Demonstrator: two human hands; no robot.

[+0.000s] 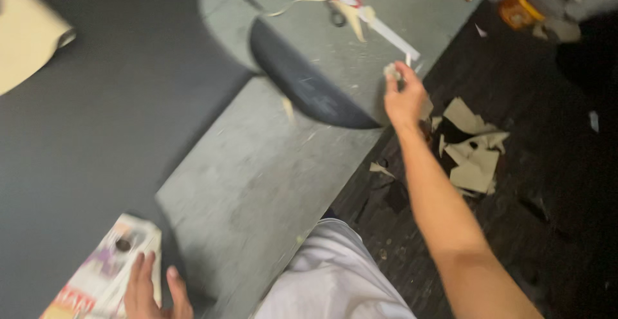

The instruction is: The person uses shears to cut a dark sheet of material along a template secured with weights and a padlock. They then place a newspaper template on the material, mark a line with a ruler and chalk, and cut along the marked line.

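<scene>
Right hand (404, 97) fingers pinch a small pale crumpled scrap (391, 70) beside the dark half-round sheet (302, 81); left hand (151, 290) fingers spread, steadying a glossy printed paper (103, 274).

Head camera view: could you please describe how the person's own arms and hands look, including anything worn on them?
Both hands are bare, with no gloves, rings or watch visible. The right hand leads into a long forearm, uncovered to the frame's edge, with no sleeve in view. Only the fingers and part of the left hand show at the bottom edge; its arm is out of frame.
</scene>
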